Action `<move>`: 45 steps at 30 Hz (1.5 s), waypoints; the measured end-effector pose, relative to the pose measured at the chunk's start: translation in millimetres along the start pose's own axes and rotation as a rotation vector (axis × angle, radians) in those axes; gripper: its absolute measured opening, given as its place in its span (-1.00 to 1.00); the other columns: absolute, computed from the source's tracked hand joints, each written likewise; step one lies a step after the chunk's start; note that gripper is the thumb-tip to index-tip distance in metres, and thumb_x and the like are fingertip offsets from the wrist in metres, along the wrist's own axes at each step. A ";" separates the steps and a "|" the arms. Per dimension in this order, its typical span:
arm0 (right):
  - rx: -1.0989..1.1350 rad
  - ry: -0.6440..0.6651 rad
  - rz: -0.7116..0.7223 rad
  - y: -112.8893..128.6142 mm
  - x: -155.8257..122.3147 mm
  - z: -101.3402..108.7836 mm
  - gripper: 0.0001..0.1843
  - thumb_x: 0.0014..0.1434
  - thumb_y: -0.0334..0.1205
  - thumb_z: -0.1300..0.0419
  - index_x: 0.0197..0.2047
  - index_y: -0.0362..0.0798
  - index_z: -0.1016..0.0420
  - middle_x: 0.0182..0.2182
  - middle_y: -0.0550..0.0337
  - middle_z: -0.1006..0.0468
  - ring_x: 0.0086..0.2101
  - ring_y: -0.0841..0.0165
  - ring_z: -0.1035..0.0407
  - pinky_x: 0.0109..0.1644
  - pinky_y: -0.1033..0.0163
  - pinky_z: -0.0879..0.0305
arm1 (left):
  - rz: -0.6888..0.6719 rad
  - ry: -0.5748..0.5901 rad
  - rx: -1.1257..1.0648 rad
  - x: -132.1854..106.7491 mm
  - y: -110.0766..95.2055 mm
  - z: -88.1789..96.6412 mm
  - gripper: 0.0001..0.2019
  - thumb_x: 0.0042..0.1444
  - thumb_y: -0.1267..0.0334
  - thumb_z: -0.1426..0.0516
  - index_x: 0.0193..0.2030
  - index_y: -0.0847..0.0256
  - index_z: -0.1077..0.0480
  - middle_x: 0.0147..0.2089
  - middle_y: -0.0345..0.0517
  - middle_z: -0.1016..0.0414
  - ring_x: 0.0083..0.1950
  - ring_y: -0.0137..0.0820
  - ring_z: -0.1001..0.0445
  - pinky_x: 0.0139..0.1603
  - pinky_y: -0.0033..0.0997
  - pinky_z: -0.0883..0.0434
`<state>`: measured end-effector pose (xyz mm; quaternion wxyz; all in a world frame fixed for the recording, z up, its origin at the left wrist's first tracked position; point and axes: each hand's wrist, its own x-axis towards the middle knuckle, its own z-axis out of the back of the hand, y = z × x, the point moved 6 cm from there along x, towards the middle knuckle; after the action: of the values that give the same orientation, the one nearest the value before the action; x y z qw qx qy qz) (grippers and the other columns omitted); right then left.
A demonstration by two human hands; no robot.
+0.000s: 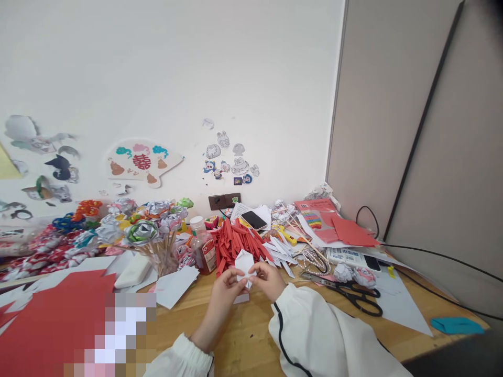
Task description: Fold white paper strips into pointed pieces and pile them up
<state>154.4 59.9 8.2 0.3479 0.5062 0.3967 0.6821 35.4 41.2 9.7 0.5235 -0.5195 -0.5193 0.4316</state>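
A small folded white paper piece point(244, 262) is pinched between both my hands above the wooden table point(243, 335). My left hand point(225, 290) grips its left side with closed fingers. My right hand point(269, 279) holds the right edge, fingers closed on it. Both arms wear white sleeves. Just behind the paper lies a heap of folded red paper pieces point(236, 242), with folded white pieces point(280, 251) to its right.
Black scissors point(359, 298) lie to the right, beside crumpled paper balls point(356, 273). A red-filled bottle point(203, 250), a cup of paper flowers on sticks point(155, 230), red sheets point(55, 319), a phone point(253, 220), a teal paper point(456, 325) and black cables point(432, 293) surround the work spot.
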 end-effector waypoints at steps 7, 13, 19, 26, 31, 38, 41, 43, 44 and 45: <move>-0.032 -0.036 -0.020 -5.9 -1.4 -2.3 -0.87 -0.11 -0.32 -0.11 -0.39 -0.08 -0.32 -0.60 0.33 -0.22 -0.55 0.51 -0.16 -0.47 0.40 -0.11 | -0.004 -0.058 0.074 0.0 2.1 1.5 -0.72 -0.29 0.15 -0.19 -0.44 0.25 -0.25 -0.60 -0.28 -0.37 -0.58 -0.48 -0.39 -0.56 -0.52 -0.34; 0.037 -0.064 -0.059 -8.7 -3.6 -8.7 -0.86 -0.08 -0.31 -0.07 -0.36 -0.07 -0.25 -0.57 0.32 -0.23 -0.55 0.50 -0.19 -0.46 0.38 -0.17 | -0.045 -0.069 0.086 0.9 0.7 -2.2 -0.72 -0.28 0.17 -0.18 -0.41 0.26 -0.27 -0.69 -0.37 -0.24 -0.70 -0.55 -0.26 -0.66 -0.56 -0.25; 0.220 0.073 -0.103 -6.8 -10.0 -25.9 -0.70 -0.01 -0.19 -0.05 -0.19 -0.05 -0.09 -0.67 0.39 -0.25 -0.62 0.49 -0.24 -0.57 0.39 -0.18 | -0.117 -0.165 0.075 -2.0 -3.9 2.0 -0.82 -0.23 0.30 -0.15 -0.41 0.23 -0.26 -0.67 -0.40 -0.21 -0.67 -0.59 -0.22 -0.65 -0.62 -0.17; 0.327 0.113 -0.129 -6.4 -10.4 -28.3 -0.64 -0.06 -0.20 -0.09 -0.19 -0.06 -0.05 -0.70 0.44 -0.27 -0.68 0.52 -0.22 -0.57 0.38 -0.21 | -0.075 -0.118 -0.012 -1.0 -2.3 2.4 -0.79 -0.26 0.28 -0.17 -0.43 0.25 -0.25 -0.73 -0.41 -0.20 -0.70 -0.57 -0.24 -0.64 -0.58 -0.20; 0.307 0.153 -0.109 -6.2 -9.5 -27.4 -0.63 -0.07 -0.29 -0.09 -0.17 -0.06 -0.05 -0.73 0.48 -0.23 -0.71 0.54 -0.19 -0.60 0.40 -0.19 | -0.030 -0.063 0.031 1.1 -1.3 1.7 -0.71 -0.27 0.22 -0.18 -0.37 0.29 -0.27 -0.72 -0.38 -0.24 -0.71 -0.53 -0.28 -0.64 -0.53 -0.25; 0.305 0.136 -0.084 -5.4 -9.9 -29.5 -0.57 -0.05 -0.37 -0.03 -0.09 -0.01 0.01 -0.65 0.43 -0.26 -0.66 0.55 -0.21 -0.58 0.41 -0.21 | -0.109 -0.101 0.083 -0.8 -4.6 3.0 -0.75 -0.21 0.22 -0.16 -0.38 0.27 -0.24 -0.74 -0.38 -0.25 -0.70 -0.54 -0.28 -0.65 -0.55 -0.25; 0.355 0.129 -0.078 -3.5 -7.4 -27.6 -0.54 -0.07 -0.39 -0.02 -0.09 -0.02 0.05 -0.67 0.45 -0.26 -0.69 0.55 -0.18 -0.61 0.42 -0.18 | -0.097 -0.108 0.068 -2.4 -4.1 0.5 -0.69 -0.22 0.20 -0.16 -0.32 0.28 -0.24 -0.72 -0.37 -0.25 -0.69 -0.51 -0.30 -0.63 -0.52 -0.29; 0.370 0.114 -0.086 -4.3 -4.5 -22.8 -0.50 -0.09 -0.42 -0.01 -0.06 -0.03 0.08 -0.69 0.46 -0.26 -0.71 0.57 -0.15 -0.64 0.45 -0.14 | -0.088 -0.108 0.022 -3.9 -6.8 -1.0 -0.61 -0.22 0.18 -0.16 -0.22 0.28 -0.21 -0.63 -0.32 -0.31 -0.66 -0.50 -0.34 -0.59 -0.48 -0.33; 0.371 0.115 -0.099 -5.7 -3.0 -19.9 -0.47 -0.11 -0.44 0.00 -0.05 -0.03 0.08 -0.69 0.47 -0.25 -0.72 0.58 -0.13 -0.65 0.46 -0.11 | -0.097 -0.112 -0.003 -4.6 -9.9 -0.7 -0.56 -0.20 0.16 -0.15 -0.15 0.26 -0.17 -0.57 -0.28 -0.35 -0.63 -0.48 -0.36 -0.57 -0.45 -0.35; 0.366 0.127 -0.120 -7.8 -1.6 -17.3 -0.45 -0.14 -0.46 0.00 -0.05 -0.04 0.08 -0.71 0.49 -0.24 -0.74 0.58 -0.10 -0.67 0.48 -0.09 | -0.116 -0.120 -0.029 -5.0 -13.7 0.9 -0.51 -0.18 0.15 -0.13 -0.08 0.22 -0.12 -0.49 -0.24 -0.38 -0.59 -0.46 -0.39 -0.54 -0.43 -0.37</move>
<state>138.6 58.7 -2.4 0.2644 0.4922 0.5648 0.6073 32.8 35.2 22.7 0.5078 -0.4693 -0.5853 0.4235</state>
